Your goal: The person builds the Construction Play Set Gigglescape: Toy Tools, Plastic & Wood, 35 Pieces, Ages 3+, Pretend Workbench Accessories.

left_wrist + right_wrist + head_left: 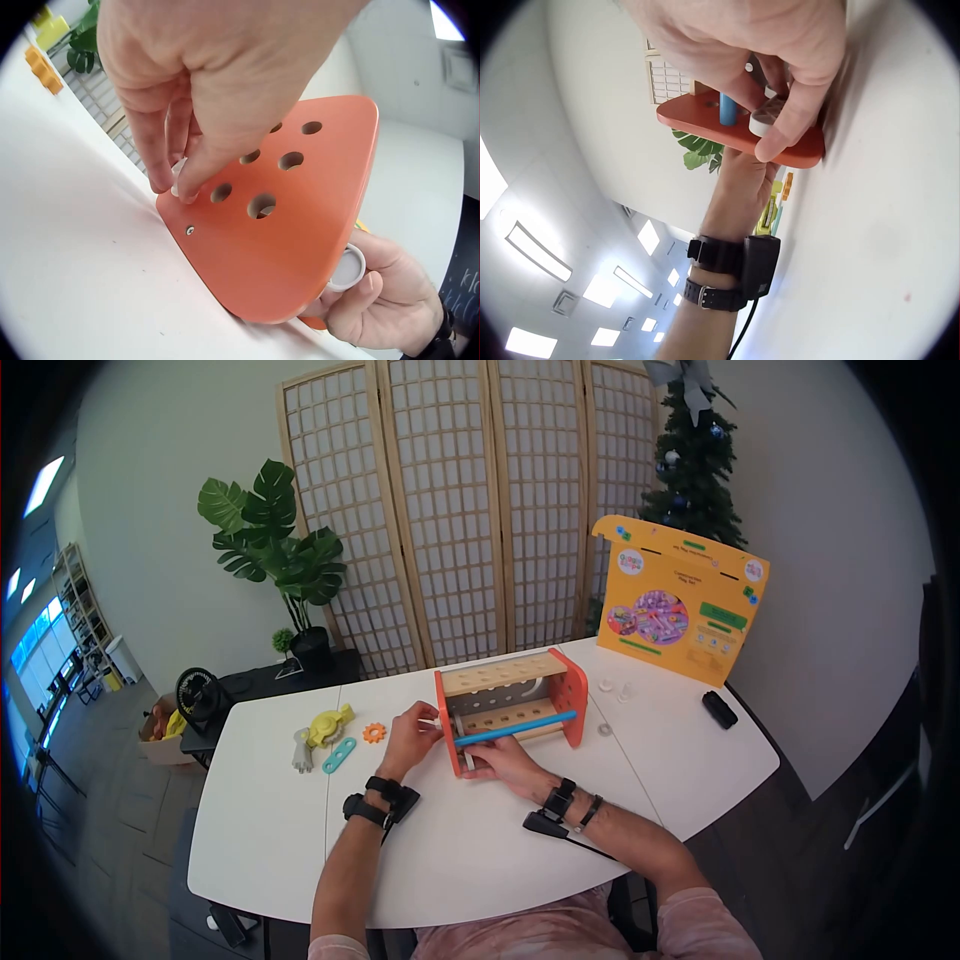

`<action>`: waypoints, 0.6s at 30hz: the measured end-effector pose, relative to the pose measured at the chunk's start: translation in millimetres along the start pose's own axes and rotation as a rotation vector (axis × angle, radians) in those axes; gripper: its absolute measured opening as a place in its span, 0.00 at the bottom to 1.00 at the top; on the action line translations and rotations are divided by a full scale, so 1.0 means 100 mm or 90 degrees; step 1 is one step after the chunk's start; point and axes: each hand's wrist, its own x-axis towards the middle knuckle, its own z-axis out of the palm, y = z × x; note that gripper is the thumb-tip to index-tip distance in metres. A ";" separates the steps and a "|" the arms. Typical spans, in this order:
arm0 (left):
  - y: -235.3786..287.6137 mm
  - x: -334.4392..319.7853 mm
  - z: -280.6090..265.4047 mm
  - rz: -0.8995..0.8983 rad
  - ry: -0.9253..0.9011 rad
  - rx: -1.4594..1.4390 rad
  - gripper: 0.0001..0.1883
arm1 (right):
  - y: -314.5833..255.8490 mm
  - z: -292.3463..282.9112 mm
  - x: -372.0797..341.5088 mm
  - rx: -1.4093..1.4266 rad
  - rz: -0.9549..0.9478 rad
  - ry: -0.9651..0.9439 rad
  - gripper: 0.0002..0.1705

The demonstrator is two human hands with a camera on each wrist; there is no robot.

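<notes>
A wooden toy toolbox [500, 672] with red, hole-dotted end panels stands on the table; a blue rod [520, 728] runs lengthwise along its front. At the outer face of the left end panel [300, 210], my left hand [412, 740] pinches a small white piece [178, 177], mostly covered by the fingers. On the panel's inner side, my right hand [508, 765] grips a pale grey plastic piece [766, 118] with a rounded end between thumb and fingers. That round end [348, 268] shows past the panel's edge in the left wrist view.
Left of the toolbox lie a yellow toy piece [325, 728], a grey piece [302, 752], a teal link [340, 755] and an orange gear [374, 733]. Small clear pieces [625, 691] sit to the right, near a black case [719, 710]. A yellow box [680, 610] stands behind.
</notes>
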 end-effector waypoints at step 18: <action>-0.02 0.01 -0.03 -0.017 -0.021 -0.013 0.14 | 0.06 -0.05 0.05 0.063 -0.010 -0.046 0.14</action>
